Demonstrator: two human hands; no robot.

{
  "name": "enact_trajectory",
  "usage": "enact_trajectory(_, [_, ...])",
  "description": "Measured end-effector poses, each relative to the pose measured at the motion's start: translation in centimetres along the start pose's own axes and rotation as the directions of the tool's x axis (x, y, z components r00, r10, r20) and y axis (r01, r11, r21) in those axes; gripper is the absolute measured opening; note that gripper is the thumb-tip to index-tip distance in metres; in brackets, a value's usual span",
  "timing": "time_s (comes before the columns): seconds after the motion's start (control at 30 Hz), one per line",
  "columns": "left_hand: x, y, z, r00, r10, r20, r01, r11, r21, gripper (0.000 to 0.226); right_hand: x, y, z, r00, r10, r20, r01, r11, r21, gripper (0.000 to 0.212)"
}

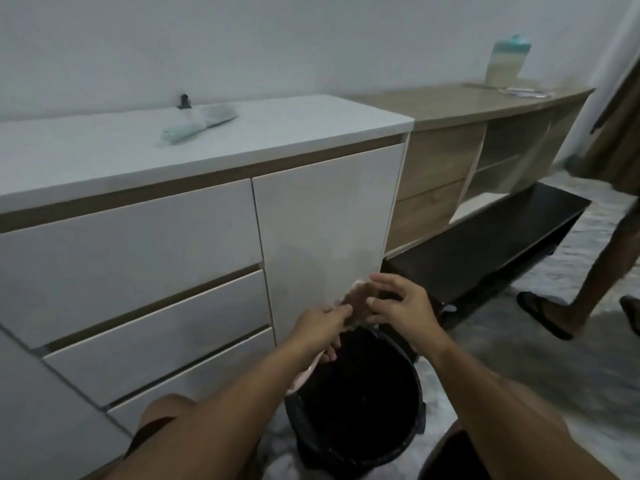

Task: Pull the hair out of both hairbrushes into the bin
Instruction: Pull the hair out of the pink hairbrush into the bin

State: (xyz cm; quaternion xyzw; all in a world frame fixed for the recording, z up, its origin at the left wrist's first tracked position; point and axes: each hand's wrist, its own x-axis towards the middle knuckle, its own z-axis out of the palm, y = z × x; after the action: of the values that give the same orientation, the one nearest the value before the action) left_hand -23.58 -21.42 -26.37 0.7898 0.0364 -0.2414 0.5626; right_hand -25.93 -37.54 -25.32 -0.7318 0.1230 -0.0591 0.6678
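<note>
The left hand (pixel 320 322) is closed around the handle of a pink hairbrush (pixel 353 301), whose head rises just beyond the fist. The right hand (pixel 401 303), fingers spread, touches that head. The black bin (pixel 353 407) sits directly beneath both hands.

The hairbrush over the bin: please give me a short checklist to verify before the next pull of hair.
1. Hairbrush held above the black bin: ok.
2. Left hand grips the brush: ok, handle end shows below the hand.
3. Right hand fingers on the brush head: ok; whether they pinch hair, cannot tell, image blurred.
4. Bin mouth open and unobstructed: ok.
5. Second brush within reach: cannot tell; a blurred teal object lies on the white cabinet top.
</note>
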Motion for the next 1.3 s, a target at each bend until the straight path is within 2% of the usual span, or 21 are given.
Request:
enact_trajectory(0.13, [0.4, -1.2, 1.0, 0.998, -0.045, 0.033, 0.044, 0.999, 0.032, 0.032, -0.2, 2.1, -0.4, 1.000, 0.000, -0.008, -0.001, 0.987, -0.160, 0.030])
enact_trajectory(0.3, [0.7, -2.6, 1.8, 0.993, -0.099, 0.068, 0.092, 0.991, 0.093, 0.037, 0.4, 4.1, -1.1, 0.986, -0.029, -0.162, -0.027, 0.942, -0.333, 0.008])
enact_trajectory(0.47, [1.2, -3.6, 1.8, 0.984, -0.163, 0.073, 0.155, 0.983, 0.096, 0.043, 1.0, 4.7, -2.4, 0.954, 0.040, -0.297, -0.116, 0.962, -0.246, 0.012])
enact_trajectory(0.53, [1.4, -3.7, 2.1, 0.981, -0.179, 0.073, 0.172, 0.981, 0.094, 0.044, 0.8, 4.7, -2.4, 0.972, 0.087, -0.218, -0.141, 0.960, -0.243, 0.010])
enact_trajectory(0.6, [1.5, -3.6, 2.4, 0.978, -0.190, 0.082, 0.183, 0.979, 0.086, 0.045, 0.4, 4.7, -2.2, 0.988, 0.138, -0.073, -0.152, 0.958, -0.242, 0.028])
enact_trajectory(0.63, [1.5, -3.6, 2.5, 0.978, -0.190, 0.091, 0.183, 0.980, 0.079, 0.045, 0.1, 4.6, -1.9, 0.991, 0.135, -0.022, -0.136, 0.951, -0.278, 0.033])
enact_trajectory(0.7, [1.7, -3.7, 2.6, 0.980, -0.169, 0.107, 0.161, 0.984, 0.080, 0.042, 0.0, 4.8, -1.6, 0.998, 0.054, 0.018, -0.042, 0.910, -0.412, 0.030])
enact_trajectory(0.77, [1.9, -4.2, 2.5, 0.985, -0.138, 0.106, 0.126, 0.986, 0.113, 0.036, 0.2, 4.9, -1.5, 0.999, -0.013, -0.041, -0.010, 0.862, -0.507, 0.019])
enact_trajectory(0.9, [2.5, -5.1, 1.9, 0.990, -0.129, 0.064, 0.119, 0.982, 0.145, 0.032, 0.9, 4.9, -2.0, 0.974, 0.002, -0.225, -0.100, 0.899, -0.425, 0.010])
enact_trajectory(1.03, [2.7, -5.0, 1.9, 0.993, -0.111, 0.040, 0.105, 0.986, 0.128, 0.031, 1.1, 4.8, -1.8, 0.963, -0.006, -0.271, -0.119, 0.889, -0.443, 0.012])
enact_trajectory(1.1, [2.8, -4.9, 1.9, 0.993, -0.113, 0.038, 0.108, 0.987, 0.119, 0.031, 1.3, 4.6, -1.7, 0.976, -0.010, -0.219, -0.099, 0.871, -0.481, 0.019])
enact_trajectory(1.23, [2.6, -4.3, 1.7, 0.991, -0.126, 0.045, 0.120, 0.987, 0.111, 0.034, 1.1, 4.4, -1.5, 0.994, 0.066, 0.086, -0.017, 0.881, -0.473, 0.059])
enact_trajectory(1.3, [2.5, -4.1, 1.5, 0.989, -0.137, 0.050, 0.131, 0.985, 0.110, 0.036, 0.6, 4.5, -1.0, 0.981, 0.032, 0.191, 0.076, 0.844, -0.531, 0.066])
